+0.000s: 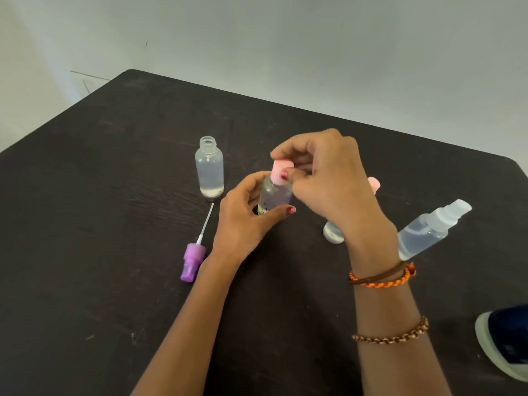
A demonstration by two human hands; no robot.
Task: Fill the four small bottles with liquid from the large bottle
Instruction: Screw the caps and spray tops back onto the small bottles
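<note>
A person's left hand (245,218) wraps its fingers around a small clear bottle (275,195) holding clear liquid, upright on the table, while the right hand (328,178) pinches its pink cap (281,170) between curled fingertips. Beyond the left fingers stands an uncapped frosted bottle (209,170), liquid pooled low inside. A purple sprayer top (193,260) with white dip tube lies beside the left wrist. Just right of the right wrist, a capped clear spray bottle (431,228) leans, part-filled. The dark wood-grain table (100,195) meets a pale wall (285,38).
</note>
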